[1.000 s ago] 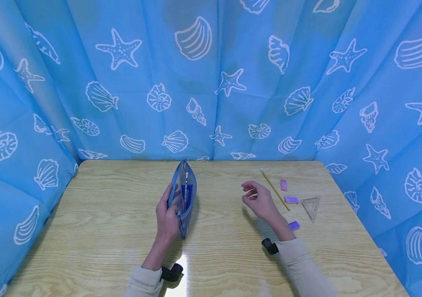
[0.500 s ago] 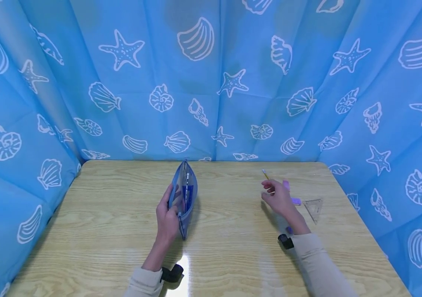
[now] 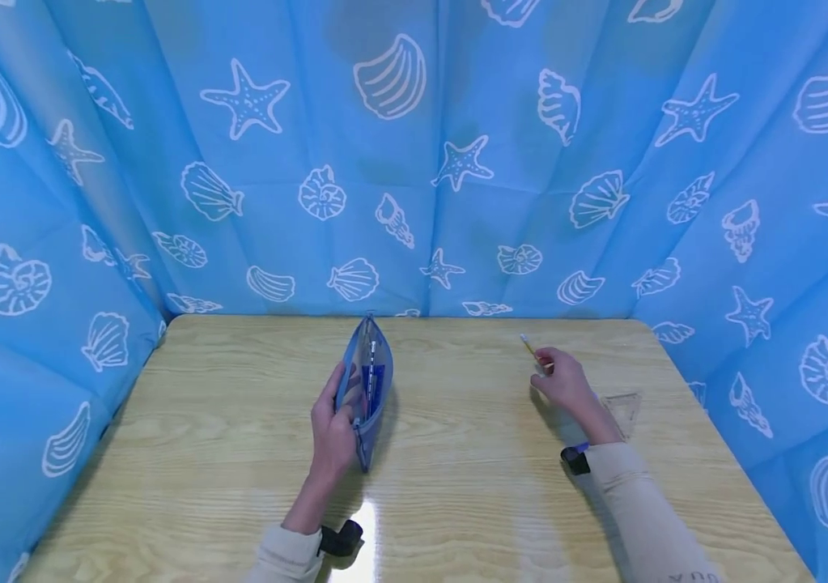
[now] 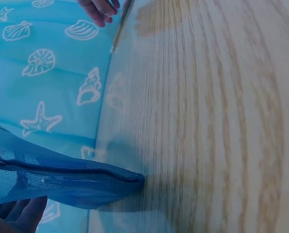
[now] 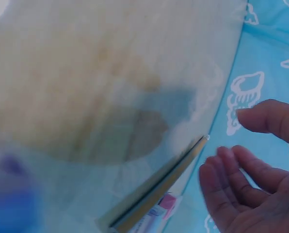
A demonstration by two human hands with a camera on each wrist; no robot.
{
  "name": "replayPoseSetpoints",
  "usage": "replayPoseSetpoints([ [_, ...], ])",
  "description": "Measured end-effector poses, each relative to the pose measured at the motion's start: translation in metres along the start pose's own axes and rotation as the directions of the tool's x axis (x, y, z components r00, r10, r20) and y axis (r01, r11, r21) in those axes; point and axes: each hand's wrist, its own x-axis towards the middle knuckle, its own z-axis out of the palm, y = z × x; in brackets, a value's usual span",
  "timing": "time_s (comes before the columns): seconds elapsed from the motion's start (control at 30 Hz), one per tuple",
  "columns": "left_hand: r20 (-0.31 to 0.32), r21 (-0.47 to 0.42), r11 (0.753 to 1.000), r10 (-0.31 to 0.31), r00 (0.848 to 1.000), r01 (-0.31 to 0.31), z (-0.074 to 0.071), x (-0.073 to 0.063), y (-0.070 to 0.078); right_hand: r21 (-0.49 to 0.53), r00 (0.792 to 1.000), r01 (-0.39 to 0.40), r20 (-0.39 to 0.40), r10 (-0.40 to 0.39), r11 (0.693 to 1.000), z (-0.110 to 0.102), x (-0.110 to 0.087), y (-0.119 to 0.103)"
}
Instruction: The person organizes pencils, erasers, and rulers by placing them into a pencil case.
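Observation:
My left hand [image 3: 332, 437] grips the near side of a blue mesh zip pencil pouch [image 3: 386, 380], with the thumb over its edge. The pouch stands with its mouth spread; a patterned pencil [image 3: 372, 364] and a dark blue item are inside. In the left wrist view the fingers [image 4: 30, 213] lie against the mesh. My right hand [image 3: 565, 382] hovers over a yellow pencil [image 3: 527, 343] on the table. In the right wrist view, thumb [image 5: 265, 119] and fingers are apart with nothing between them, and the pencil [image 5: 166, 187] lies beyond the fingertips.
A clear set square [image 3: 623, 411] lies right of my right forearm. A purple eraser [image 3: 583, 447] shows partly beside that wrist; a pink-ended eraser [image 5: 168, 205] lies by the pencil. A blue shell-print curtain [image 3: 414, 162] borders the wooden table [image 3: 239, 421] at back and sides.
My right hand has moved right over the yellow pencil and the erasers, covering most of them from the head view. The left hand keeps holding the pouch in place.

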Motion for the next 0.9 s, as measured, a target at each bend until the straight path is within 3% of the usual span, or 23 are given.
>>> replayPoseSetpoints([
  [0.2, 0.001, 0.021, 1.000, -0.009, 1.000, 0.009, 0.002, -0.001, -0.001, -0.180, 0.999, -0.034, 0.031, 0.041, 0.983, -0.008, 0.010, 0.004],
  [0.4, -0.004, 0.037, 0.999, 0.001, 1.000, -0.001, 0.001, -0.001, -0.001, -0.276, 0.990, -0.084, 0.087, 0.112, 0.957, -0.006, 0.019, 0.007],
  [0.9, 0.015, 0.046, 0.999, 0.006, 1.000, -0.006, 0.001, -0.001, 0.002, -0.308, 0.979, -0.122, 0.118, 0.165, 0.944, -0.009, 0.029, 0.006],
])
